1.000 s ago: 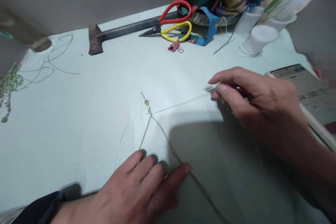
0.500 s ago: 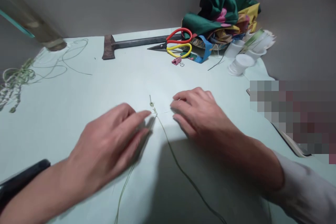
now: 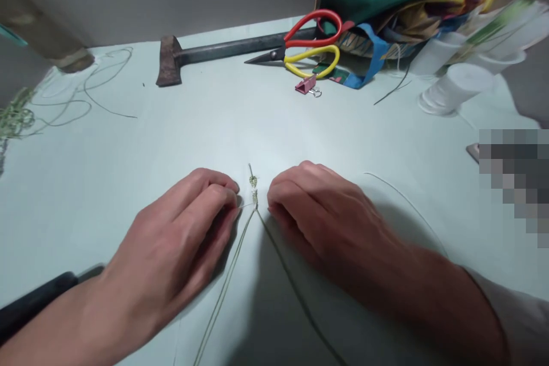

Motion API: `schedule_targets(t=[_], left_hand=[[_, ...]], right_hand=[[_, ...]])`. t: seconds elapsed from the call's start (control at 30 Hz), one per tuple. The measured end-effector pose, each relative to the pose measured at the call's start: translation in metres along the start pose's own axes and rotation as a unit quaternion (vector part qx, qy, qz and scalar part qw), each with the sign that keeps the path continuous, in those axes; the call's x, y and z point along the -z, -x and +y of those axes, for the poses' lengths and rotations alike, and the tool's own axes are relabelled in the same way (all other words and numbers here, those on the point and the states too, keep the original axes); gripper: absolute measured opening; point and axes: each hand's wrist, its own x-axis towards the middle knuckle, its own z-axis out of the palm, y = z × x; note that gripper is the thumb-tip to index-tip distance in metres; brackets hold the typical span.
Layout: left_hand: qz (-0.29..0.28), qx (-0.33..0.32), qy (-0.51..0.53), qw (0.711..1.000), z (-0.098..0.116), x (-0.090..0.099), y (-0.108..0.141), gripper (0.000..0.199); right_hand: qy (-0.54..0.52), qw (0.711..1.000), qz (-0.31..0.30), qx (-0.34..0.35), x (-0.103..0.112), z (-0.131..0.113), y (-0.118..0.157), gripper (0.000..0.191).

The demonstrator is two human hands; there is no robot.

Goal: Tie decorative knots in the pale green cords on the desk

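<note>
A short piece of green and white knotted cord (image 3: 254, 195) lies on the table between my hands, its looped top end around a thin upright pin (image 3: 250, 170). Green cords (image 3: 295, 286) run down from its lower end toward me, spreading apart. My left hand (image 3: 189, 234) is closed just left of the knots, pinching a thin white thread (image 3: 245, 206) that reaches the cord. To the right, my right hand (image 3: 321, 211) rests closed, its fingertips curled under; the thread's other side is hidden there. A loose white thread (image 3: 403, 200) curves out behind the right wrist.
At the back lie a hammer-like tool (image 3: 170, 63), scissors (image 3: 311, 51) with red and yellow handles and a pink binder clip (image 3: 305, 84). Colourful cloth (image 3: 369, 3) and white spools (image 3: 457, 88) stand at the back right. Tangled green cords (image 3: 17, 114) lie at left.
My fingers have curled in tighter on both sides, and my right hand has moved closer to the knotted cord. The camera view has shifted nearer the table.
</note>
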Motion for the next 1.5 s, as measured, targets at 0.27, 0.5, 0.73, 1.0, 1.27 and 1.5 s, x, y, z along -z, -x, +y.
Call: schedule_targets(t=[0.27, 0.5, 0.73, 1.0, 1.27, 1.5], left_hand=[[0.021, 0.131, 0.071, 0.989, 0.007, 0.003, 0.002, 0.01], [0.004, 0.137, 0.073, 0.988, 0.006, 0.004, 0.001, 0.013], [0.024, 0.181, 0.105, 0.978, -0.003, 0.001, 0.011, 0.01], [0.021, 0.208, 0.137, 0.968, -0.012, -0.004, 0.016, 0.014], [0.016, 0.285, 0.127, 0.95, -0.004, 0.0, 0.014, 0.021], [0.025, 0.28, 0.137, 0.95, 0.006, -0.001, 0.001, 0.031]], right_hand=[[-0.036, 0.998, -0.005, -0.042, 0.004, -0.006, 0.001, 0.017], [-0.009, 1.0, -0.002, -0.017, 0.002, -0.007, 0.004, 0.02], [-0.029, 0.999, 0.002, -0.034, 0.001, -0.009, 0.001, 0.014], [-0.027, 0.999, -0.032, -0.025, 0.001, -0.008, 0.0, 0.024], [-0.045, 0.998, -0.002, -0.035, 0.003, -0.01, -0.002, 0.037], [-0.085, 0.993, 0.016, -0.085, 0.007, -0.016, 0.0, 0.031]])
